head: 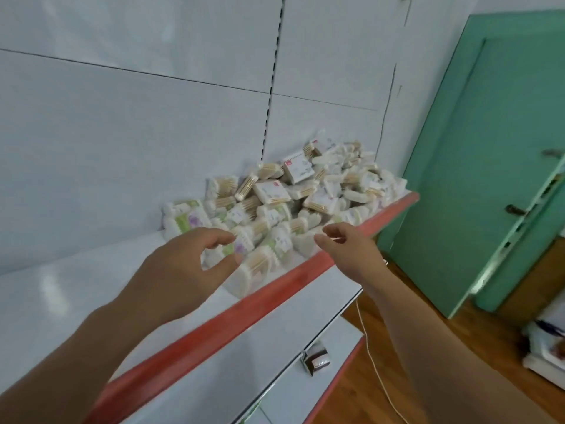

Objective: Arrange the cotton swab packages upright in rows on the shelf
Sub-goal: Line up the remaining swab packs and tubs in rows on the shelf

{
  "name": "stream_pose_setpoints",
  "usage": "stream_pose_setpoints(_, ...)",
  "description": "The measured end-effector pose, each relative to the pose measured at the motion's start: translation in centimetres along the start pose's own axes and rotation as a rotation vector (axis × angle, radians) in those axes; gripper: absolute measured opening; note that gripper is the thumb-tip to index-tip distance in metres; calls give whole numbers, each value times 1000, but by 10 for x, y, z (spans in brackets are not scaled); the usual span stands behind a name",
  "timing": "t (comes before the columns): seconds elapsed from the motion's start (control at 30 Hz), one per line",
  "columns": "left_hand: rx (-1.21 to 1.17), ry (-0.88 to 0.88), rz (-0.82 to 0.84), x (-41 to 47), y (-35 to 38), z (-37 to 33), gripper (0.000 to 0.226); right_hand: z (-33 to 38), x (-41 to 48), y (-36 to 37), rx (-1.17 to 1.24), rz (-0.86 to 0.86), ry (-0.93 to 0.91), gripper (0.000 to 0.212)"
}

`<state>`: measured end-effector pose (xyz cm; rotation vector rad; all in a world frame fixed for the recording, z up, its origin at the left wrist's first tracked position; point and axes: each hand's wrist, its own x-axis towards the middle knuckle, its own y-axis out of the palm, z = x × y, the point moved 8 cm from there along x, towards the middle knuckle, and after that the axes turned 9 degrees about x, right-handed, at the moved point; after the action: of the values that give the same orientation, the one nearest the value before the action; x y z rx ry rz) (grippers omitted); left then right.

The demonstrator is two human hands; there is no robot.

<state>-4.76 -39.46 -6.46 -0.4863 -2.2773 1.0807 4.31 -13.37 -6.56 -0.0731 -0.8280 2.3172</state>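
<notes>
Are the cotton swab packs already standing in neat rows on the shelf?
No, the cotton swab packs lie in a jumbled pile at the right end of the shelf.

We cannot read the blurry labels (298, 169) on the cotton swab packages (318, 200). Our left hand (180, 264) hides part of the ones nearest us.
</notes>
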Motion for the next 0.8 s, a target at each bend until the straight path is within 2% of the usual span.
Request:
stream_pose_setpoints(0.23,42,-6,47,106,54,-49,34,-34,119,-36,-86,-14,-25,46)
stream_pose_setpoints(0.37,138,-3,57,137,76,-67,42,-47,170,-32,-237,60,-86,59)
stream_pose_setpoints(0.47,170,-41,49,158,89,-73,38,-53,194,-23,-383,145,-148,71)
stream_pose_setpoints(0.53,186,-78,19,168,96,-77,37,-55,204,-17,-452,173,-209,71)
stream_pose_setpoints(0.63,169,-143,-13,184,110,-90,37,-62,212,-19,-364,227,-289,66)
stream_pose_setpoints(0.8,109,-219,-91,213,137,-113,42,-77,223,-39,-25,320,-537,58)
